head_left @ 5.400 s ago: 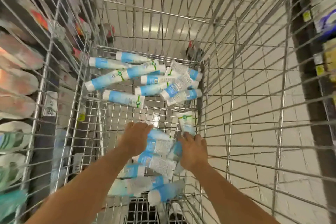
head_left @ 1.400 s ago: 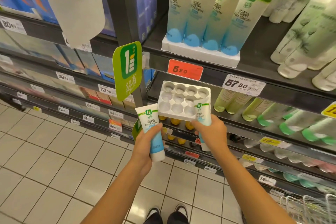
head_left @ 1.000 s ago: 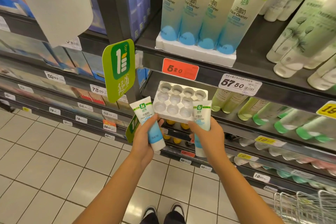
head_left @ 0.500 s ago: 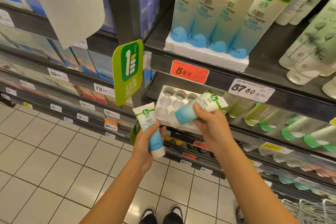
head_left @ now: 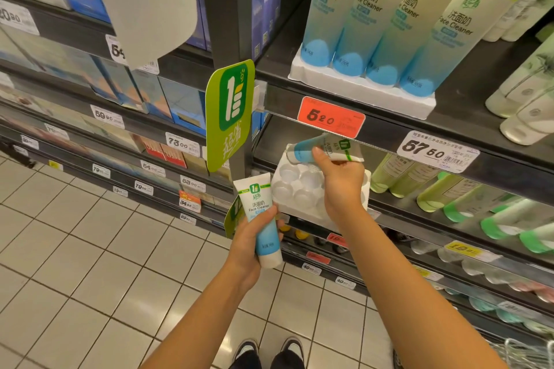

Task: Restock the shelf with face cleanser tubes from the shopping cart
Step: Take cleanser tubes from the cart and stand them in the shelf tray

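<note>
The right hand (head_left: 341,186) pinches a face cleanser tube (head_left: 325,150) between thumb and fingers. The tube lies nearly level, cap to the left, just above the back-left corner of the white tray (head_left: 291,189). The left hand (head_left: 247,241) grips a second tube (head_left: 265,228) upright, cap down, just off the tray's front-left corner. The tray sits at the left front edge of the shelf (head_left: 271,141). If the level tube isn't turned cap-down first, it may miss its socket, and pushing could skid the light tray. Its crimped end might also snag the upper shelf (head_left: 467,105) lip. Below are the tiled floor (head_left: 90,263) and the shopping cart (head_left: 527,353).
</note>
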Motion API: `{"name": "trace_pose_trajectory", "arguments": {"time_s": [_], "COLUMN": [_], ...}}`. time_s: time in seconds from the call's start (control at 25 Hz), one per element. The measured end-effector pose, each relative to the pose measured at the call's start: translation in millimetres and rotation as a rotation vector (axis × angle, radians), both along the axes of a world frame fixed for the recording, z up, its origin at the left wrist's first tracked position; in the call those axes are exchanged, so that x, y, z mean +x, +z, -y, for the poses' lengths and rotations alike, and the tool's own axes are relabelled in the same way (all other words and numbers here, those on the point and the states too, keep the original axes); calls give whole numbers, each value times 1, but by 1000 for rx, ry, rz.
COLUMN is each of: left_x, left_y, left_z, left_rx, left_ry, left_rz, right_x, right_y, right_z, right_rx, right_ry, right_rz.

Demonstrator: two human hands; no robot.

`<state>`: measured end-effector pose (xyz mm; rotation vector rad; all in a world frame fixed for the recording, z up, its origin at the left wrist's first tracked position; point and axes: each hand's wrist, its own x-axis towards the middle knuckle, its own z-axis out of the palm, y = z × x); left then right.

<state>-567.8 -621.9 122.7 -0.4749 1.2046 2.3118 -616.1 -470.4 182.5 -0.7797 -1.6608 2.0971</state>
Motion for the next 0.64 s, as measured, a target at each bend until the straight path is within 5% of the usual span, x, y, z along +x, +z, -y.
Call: {"name": "trace_pose_trajectory", "arguments": {"time_s": [0.32, 0.64], "left_x": [4, 4], "left_y": [2, 2], "left_z": [-2, -2], "left_rx": [1, -23], "left_ry": [-7, -45], "left_rz": [-10, 8], "right_x": [-14, -24], "right_y": [1, -7], "right_z": [-2, 2], "right_rx": [367, 460], "right_ry": [159, 150], "right_rz": [53, -6]}}
